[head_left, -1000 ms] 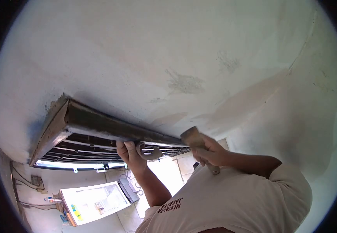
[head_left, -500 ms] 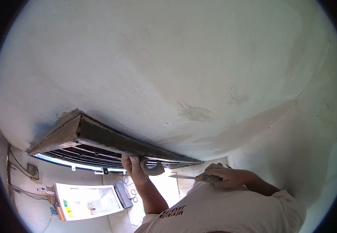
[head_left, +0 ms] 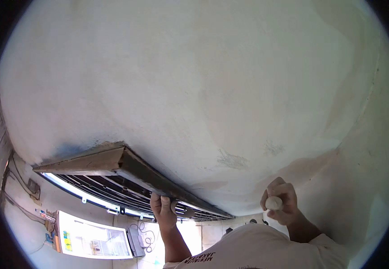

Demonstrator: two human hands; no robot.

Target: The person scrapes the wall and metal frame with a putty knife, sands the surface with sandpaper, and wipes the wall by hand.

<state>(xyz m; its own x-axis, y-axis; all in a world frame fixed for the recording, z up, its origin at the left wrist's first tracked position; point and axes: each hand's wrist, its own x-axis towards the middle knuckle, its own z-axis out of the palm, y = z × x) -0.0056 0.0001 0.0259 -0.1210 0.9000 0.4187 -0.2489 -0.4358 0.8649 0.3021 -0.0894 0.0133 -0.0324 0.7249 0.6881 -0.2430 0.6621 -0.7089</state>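
My left hand (head_left: 164, 214) is closed at the lower edge of a dark slatted window frame (head_left: 147, 175), thumb and fingers bent. In it is a curved grey piece (head_left: 183, 210), partly hidden by the fingers; its kind is not clear. Out to the right, my right hand (head_left: 284, 204) is wrapped around the handle of a putty knife (head_left: 274, 203). The handle's round pale end faces me, and the blade is hidden. Above both hands spreads a pale plastered wall (head_left: 203, 89) with smoother patches and a rough scratched area.
A white panel (head_left: 93, 235) with coloured marks stands at the lower left, beside a grey box (head_left: 135, 242) and looped cables. More cables hang by an outlet (head_left: 34, 186) on the left wall. A wall corner runs down the right.
My right hand has risen and turned, so the handle end now points at me and the blade is out of sight. The view has shifted, with the window frame lower and my left hand still there.
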